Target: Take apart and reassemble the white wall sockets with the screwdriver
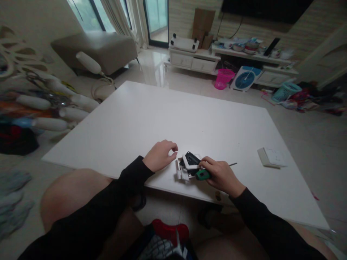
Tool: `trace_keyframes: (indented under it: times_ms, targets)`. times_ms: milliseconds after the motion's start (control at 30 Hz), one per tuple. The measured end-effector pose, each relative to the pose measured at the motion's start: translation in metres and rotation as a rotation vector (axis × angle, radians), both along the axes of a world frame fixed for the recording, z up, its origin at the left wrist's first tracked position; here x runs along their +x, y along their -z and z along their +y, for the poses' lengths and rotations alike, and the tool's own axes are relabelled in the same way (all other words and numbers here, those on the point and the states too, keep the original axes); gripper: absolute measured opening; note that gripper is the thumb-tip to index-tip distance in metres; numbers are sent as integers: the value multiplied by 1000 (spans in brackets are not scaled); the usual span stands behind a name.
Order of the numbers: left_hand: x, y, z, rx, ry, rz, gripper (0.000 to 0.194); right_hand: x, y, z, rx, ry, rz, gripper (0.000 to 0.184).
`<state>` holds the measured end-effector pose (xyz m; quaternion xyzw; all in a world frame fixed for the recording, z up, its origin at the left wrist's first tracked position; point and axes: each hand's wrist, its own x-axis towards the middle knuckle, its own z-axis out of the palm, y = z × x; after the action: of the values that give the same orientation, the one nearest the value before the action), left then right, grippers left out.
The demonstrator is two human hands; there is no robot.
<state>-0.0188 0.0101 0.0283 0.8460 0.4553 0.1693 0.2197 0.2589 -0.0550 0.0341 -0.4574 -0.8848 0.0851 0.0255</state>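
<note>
My right hand (221, 175) is closed around a screwdriver (202, 175) with a green and black handle; its thin shaft sticks out to the right behind the fingers. The thumb and index finger of that hand are also at the edge of a small white and black device (192, 159), perhaps pinching its white frame. White parts and black inner pieces of the device show, near the front edge of the white table (173, 115). Just left of it, my left hand (162, 154) hovers with thumb and fingers curved apart, holding nothing.
A small white box or booklet (273, 157) lies on the table's right side. White lamp-like shapes (51, 124) stand beyond the left edge. Farther off are a grey ottoman (97, 48), a pink basket (223, 77), a blue and white fan (245, 78) and a TV cabinet (191, 62).
</note>
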Motion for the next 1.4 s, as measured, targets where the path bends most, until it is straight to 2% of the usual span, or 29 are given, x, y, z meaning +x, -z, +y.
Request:
trace_keyframes:
  times_ms: [300, 467, 567, 733, 1133, 1400]
  targets:
    - [2, 8, 1, -106, 18, -56, 9, 1, -1, 3, -8, -9, 17, 34]
    - [8, 11, -2, -180, 208, -203, 23, -1, -3, 2, -12, -5, -7, 34]
    - [12, 12, -5, -219, 255, -229, 20, 0, -4, 3, -19, 46, 14, 32]
    - [18, 15, -8, -251, 266, -246, 16, 3, -2, 7, -53, 143, 43, 33]
    - [24, 20, -19, -234, 206, -270, 12, 2, -2, 6, -62, 150, 7, 28]
    - [30, 25, -27, -200, 255, -241, 18, 2, -1, 7, -64, 164, 6, 37]
